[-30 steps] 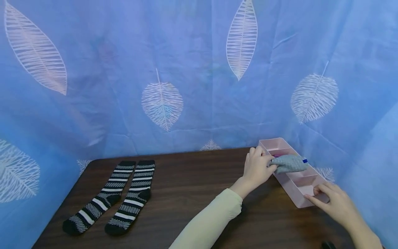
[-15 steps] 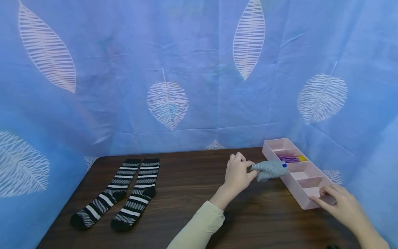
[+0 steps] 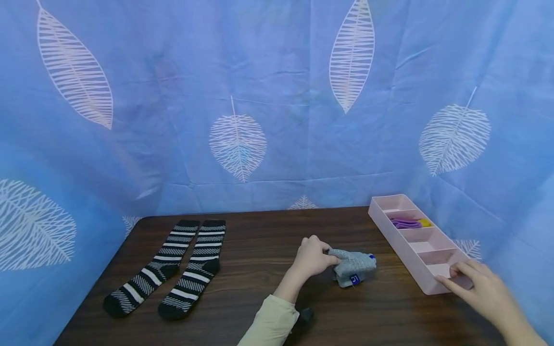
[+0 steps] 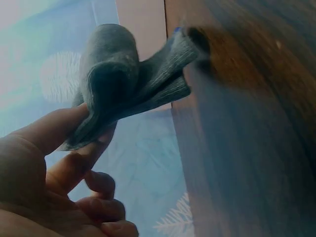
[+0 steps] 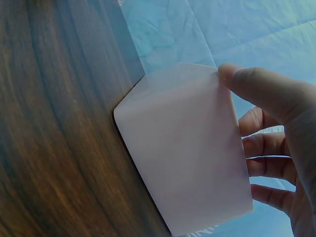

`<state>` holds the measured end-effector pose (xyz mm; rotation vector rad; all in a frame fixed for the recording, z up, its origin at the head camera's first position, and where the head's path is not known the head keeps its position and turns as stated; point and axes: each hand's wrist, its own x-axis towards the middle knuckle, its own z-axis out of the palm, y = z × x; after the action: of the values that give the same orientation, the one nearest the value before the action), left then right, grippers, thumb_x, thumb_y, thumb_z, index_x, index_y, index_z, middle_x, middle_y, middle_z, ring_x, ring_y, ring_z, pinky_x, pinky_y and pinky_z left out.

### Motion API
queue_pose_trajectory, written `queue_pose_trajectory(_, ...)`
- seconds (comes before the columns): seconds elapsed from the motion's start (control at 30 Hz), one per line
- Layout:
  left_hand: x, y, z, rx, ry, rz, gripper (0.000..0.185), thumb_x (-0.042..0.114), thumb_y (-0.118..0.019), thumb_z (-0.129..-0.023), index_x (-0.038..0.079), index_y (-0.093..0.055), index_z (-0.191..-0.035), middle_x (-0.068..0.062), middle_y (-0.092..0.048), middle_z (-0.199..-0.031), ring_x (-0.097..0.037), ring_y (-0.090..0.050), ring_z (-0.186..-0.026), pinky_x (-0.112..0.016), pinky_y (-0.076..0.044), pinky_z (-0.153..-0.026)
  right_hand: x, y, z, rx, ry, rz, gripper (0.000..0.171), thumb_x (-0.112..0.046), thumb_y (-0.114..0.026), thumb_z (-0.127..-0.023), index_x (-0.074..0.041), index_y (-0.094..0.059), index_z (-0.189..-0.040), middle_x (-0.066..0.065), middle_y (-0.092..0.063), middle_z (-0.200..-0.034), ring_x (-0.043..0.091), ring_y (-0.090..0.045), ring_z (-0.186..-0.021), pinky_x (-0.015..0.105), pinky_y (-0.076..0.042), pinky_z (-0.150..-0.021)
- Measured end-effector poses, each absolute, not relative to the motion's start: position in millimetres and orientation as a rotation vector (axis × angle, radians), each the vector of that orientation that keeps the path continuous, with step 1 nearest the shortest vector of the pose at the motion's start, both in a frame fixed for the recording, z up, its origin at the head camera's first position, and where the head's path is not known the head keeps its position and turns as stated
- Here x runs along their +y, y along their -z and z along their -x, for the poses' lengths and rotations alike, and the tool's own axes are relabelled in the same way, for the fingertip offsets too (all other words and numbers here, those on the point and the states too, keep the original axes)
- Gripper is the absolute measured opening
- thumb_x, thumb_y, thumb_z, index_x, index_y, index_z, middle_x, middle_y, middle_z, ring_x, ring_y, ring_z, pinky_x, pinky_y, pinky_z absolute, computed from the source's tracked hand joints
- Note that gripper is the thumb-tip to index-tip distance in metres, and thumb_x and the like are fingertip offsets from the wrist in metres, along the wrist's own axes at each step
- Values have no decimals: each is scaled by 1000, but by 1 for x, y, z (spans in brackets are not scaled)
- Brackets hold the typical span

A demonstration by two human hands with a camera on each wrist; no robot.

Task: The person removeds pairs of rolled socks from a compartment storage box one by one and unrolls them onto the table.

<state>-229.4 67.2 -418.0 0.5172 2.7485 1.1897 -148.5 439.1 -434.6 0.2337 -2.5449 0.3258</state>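
Head view: we are seeing a soft, ribbed grey sock [image 3: 354,268], folded, on the wood-grain table [image 3: 251,298] | left hand [image 3: 310,257] pinching it | right hand [image 3: 478,284] gripping the smooth pink tray [image 3: 391,229].

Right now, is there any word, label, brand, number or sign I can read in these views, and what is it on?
Small blue tag on the folded grey sock held by the left hand: white marks, too small to read.
Pink divided tray, touched by the right hand: no text visible.
Striped socks and leaf-patterned blue backdrop: no text.
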Motion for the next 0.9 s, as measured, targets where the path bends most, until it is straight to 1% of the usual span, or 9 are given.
queue_pose_trajectory(0.07,64,422,231,2743,-1184,-481,48,32,-73,-86,15,-42,-53,-5,-52,-96,-21,-39,-91,-31,-28,-68,439,435,148,-2558,-330,-229,32,-37,-86,-67,-22,-59,-77,-5,-56,-80,2,-40,-76,35,-36,-64)
queue_pose_trajectory(0.17,60,427,233,2791,-1115,-435,44,34,-74,-85,14,-49,-55,-5,-52,-94,-21,-41,-90,-32,-30,-69,439,435,148,-2567,-329,-222,32,-37,-86,-67,-21,-60,-77,-3,-57,-81,6,-42,-76,38,-37,-65)
queue_pose_trajectory(0.3,57,430,235,2913,-923,-410,27,39,-73,-85,12,-74,-87,-5,-58,-102,-24,-47,-95,-38,-40,-79,439,433,148,-2549,-321,-239,33,-37,-86,-67,-19,-61,-77,-1,-58,-80,14,-46,-75,40,-38,-63)
queue_pose_trajectory(0.37,56,430,236,2968,-834,-408,32,41,-73,-85,16,-75,-105,-5,-60,-105,-24,-48,-97,-39,-42,-83,437,431,148,-2535,-307,-261,32,-36,-87,-66,-21,-59,-76,-2,-57,-79,11,-46,-73,39,-38,-61)
queue_pose_trajectory(0.4,56,430,237,2993,-794,-412,34,42,-72,-85,16,-75,-108,-5,-60,-105,-24,-48,-96,-39,-42,-83,436,429,149,-2526,-302,-280,33,-35,-87,-66,-22,-58,-76,-4,-57,-79,10,-46,-72,38,-38,-60)
queue_pose_trajectory(0.53,56,428,238,3077,-716,-423,33,40,-72,-86,20,-73,-111,-3,-60,-103,-21,-45,-91,-34,-39,-77,424,423,155,-2452,-243,-423,35,-32,-89,-60,-26,-58,-77,-8,-57,-81,8,-49,-70,30,-37,-56)
queue_pose_trajectory(0.67,55,428,238,3115,-723,-461,28,38,-72,-87,25,-71,-111,-2,-58,-104,-21,-43,-92,-33,-36,-76,400,417,163,-2337,-209,-618,31,-36,-87,-64,-21,-66,-82,-4,-64,-86,21,-57,-78,29,-39,-70)
queue_pose_trajectory(0.8,55,430,238,3122,-711,-558,30,42,-69,-89,30,-69,-115,-1,-56,-110,-19,-42,-95,-31,-34,-77,370,413,167,-2337,-200,-687,30,-36,-85,-69,-18,-70,-88,-3,-67,-89,24,-61,-84,35,-41,-79)
queue_pose_trajectory(0.9,55,432,238,3126,-653,-622,33,49,-67,-88,34,-68,-118,1,-55,-113,-17,-41,-97,-30,-33,-76,347,412,169,-2377,-171,-717,36,-30,-86,-66,-16,-71,-96,-1,-67,-93,23,-63,-88,41,-47,-78)
